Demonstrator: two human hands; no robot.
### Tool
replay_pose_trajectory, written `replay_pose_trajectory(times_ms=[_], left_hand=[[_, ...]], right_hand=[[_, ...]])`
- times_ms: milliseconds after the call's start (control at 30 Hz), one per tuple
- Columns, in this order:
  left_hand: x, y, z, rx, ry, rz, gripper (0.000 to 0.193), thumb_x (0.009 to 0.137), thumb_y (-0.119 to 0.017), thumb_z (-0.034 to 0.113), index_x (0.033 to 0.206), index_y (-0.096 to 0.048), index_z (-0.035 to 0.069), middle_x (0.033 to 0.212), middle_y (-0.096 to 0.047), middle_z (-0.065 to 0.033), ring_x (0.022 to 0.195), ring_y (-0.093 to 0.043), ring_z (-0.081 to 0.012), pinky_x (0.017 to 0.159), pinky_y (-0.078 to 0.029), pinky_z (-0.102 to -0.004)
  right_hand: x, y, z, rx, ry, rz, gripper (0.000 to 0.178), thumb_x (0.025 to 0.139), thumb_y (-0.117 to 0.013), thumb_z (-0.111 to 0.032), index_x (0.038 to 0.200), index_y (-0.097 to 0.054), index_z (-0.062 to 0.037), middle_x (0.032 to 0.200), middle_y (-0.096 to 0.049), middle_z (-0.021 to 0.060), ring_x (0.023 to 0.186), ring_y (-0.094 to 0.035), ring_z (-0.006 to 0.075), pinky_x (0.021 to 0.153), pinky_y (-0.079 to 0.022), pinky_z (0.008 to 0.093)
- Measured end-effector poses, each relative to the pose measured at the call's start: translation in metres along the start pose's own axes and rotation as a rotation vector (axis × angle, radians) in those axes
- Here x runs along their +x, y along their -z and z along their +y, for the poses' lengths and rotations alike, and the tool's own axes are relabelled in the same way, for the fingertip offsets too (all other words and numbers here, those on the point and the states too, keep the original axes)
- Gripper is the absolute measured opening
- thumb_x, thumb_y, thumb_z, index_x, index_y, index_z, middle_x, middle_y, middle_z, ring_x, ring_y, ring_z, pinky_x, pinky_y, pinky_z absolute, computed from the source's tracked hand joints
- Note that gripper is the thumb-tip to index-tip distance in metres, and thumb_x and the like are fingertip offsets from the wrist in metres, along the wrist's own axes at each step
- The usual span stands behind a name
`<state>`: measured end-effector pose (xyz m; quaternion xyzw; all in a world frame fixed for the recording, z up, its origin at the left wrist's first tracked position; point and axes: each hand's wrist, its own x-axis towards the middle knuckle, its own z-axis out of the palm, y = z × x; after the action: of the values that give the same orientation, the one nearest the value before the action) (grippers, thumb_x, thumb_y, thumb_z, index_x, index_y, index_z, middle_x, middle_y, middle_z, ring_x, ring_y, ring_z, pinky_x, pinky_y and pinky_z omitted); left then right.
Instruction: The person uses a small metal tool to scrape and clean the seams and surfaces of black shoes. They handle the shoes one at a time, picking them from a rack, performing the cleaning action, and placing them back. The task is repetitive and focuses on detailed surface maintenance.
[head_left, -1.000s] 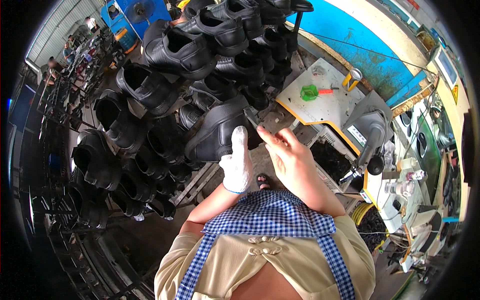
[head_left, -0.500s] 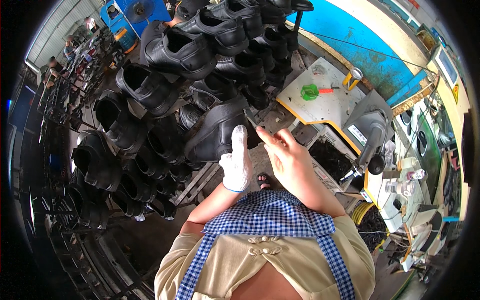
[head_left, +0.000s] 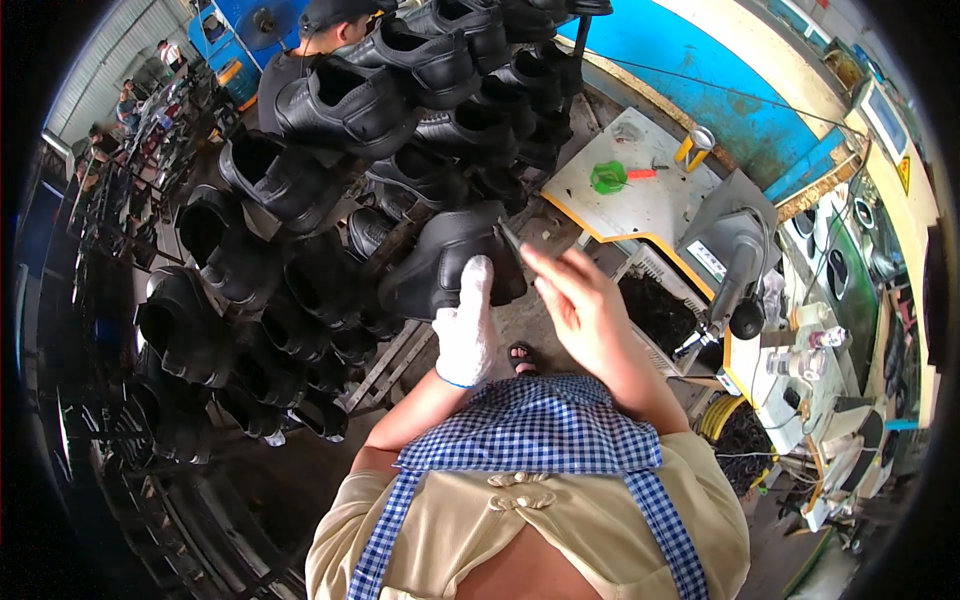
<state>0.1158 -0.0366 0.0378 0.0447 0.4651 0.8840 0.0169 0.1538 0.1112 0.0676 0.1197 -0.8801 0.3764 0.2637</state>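
Observation:
A black shoe is gripped by my left hand, which wears a white knit glove. The thumb lies along the shoe's side, and the other fingers are hidden behind it. My bare right hand is closed beside the shoe's right end, slightly blurred. From its fingertips a thin grey blade-like tool points up to the shoe's upper right edge. Its exact kind is too small to make out.
Racks of black shoes rise ahead and to the left, close to the held shoe. At right are a white worktable, a crate of black scraps and a grey machine. A person in a cap is behind the racks.
The shoe has turned in my left hand and shifted slightly right. My right hand has moved a little right and down, with the thin tool still at the shoe's edge.

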Motion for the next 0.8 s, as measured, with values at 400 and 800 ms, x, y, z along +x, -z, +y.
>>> replay_pose_trajectory(times_ms=[400, 800], left_hand=[[0.001, -0.005, -0.009, 0.076, -0.084, 0.113, 0.025, 0.1, -0.062, 0.017, 0.121, -0.065, 0.005, 0.111, -0.066, -0.0006, 0.096, -0.061, -0.0088, 0.082, -0.049, -0.0248], [0.002, 0.0, -0.011, 0.124, -0.162, 0.081, 0.027, 0.1, -0.061, 0.016, 0.123, -0.064, 0.004, 0.115, -0.067, -0.0039, 0.101, -0.063, -0.0126, 0.09, -0.05, -0.0283]], right_hand=[[-0.009, 0.007, -0.011, -0.075, 0.021, -0.066, 0.054, 0.087, -0.066, -0.002, 0.138, -0.056, -0.0161, 0.086, -0.054, 0.0102, 0.062, -0.063, 0.0255, 0.052, -0.053, 0.037], [-0.003, -0.009, -0.01, -0.016, -0.025, -0.067, 0.054, 0.089, -0.065, -0.003, 0.139, -0.056, -0.0185, 0.088, -0.055, 0.0114, 0.064, -0.063, 0.0284, 0.055, -0.052, 0.0391]])
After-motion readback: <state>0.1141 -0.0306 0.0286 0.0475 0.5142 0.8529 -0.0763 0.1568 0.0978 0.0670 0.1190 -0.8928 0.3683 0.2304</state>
